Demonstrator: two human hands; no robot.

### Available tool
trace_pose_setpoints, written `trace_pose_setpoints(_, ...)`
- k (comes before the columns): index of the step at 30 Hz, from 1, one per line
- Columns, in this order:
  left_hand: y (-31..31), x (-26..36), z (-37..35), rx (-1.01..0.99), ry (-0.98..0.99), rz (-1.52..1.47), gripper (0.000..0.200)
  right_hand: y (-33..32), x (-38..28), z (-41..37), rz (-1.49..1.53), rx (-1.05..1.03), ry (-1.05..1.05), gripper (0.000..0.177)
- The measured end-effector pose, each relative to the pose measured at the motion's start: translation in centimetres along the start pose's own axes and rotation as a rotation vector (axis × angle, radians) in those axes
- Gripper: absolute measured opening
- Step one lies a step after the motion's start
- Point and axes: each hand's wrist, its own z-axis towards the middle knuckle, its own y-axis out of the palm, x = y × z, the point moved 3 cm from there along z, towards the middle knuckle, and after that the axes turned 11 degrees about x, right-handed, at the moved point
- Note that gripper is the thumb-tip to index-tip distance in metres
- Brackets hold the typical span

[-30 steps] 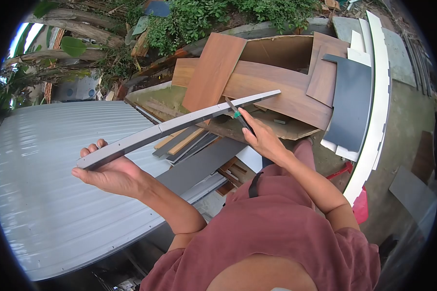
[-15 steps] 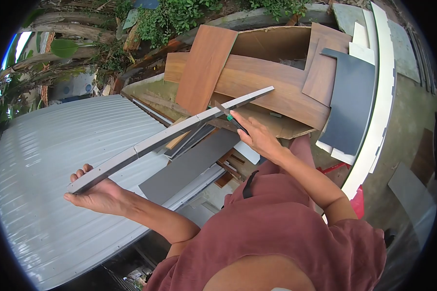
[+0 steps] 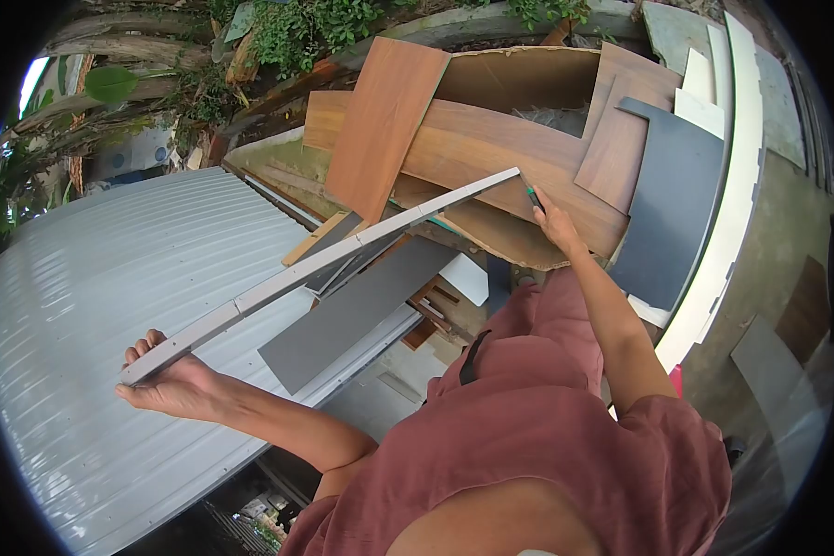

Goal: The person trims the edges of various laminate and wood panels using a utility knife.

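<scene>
Over corrugated roofing, a long, thin grey strip.

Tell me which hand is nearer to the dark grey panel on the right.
Right. The right hand, gripping a green-handled tool, is close beside the dark grey panel. The left hand holds the long grey strip at its opposite end, far from the panel.
</scene>
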Motion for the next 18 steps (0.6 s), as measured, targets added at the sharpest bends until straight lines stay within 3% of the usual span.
trace_pose_setpoints(4, 0.4, -0.2, 0.2, -0.064, -0.016, -0.063, 0.04, -1.0, -0.1, 0.1, -0.075, -0.005, -0.053, 0.05)
trace_pose_setpoints(9, 0.4, -0.9, -0.7, -0.044, 0.038, -0.244, 0.062, -3.6, -1.4, -3.2, 0.078, 0.211, -0.079, 0.05)
trace_pose_setpoints(10, 0.0, -1.2, -0.2, -0.023, 0.018, -0.163, 0.068, -3.8, -1.1, -3.9, 0.101, 0.158, 0.056, 0.05)
trace_pose_setpoints(15, 1.3, 0.9, -2.4, 0.018, 0.023, -0.188, 0.063, -4.5, -2.2, -8.1, 0.181, 0.208, 0.037, 0.051)
trace_pose_setpoints(18, -0.6, 1.7, -1.7, -0.072, -0.256, -0.402, 0.06, -6.0, -10.3, -11.8, 0.304, 0.159, -0.014, 0.052)
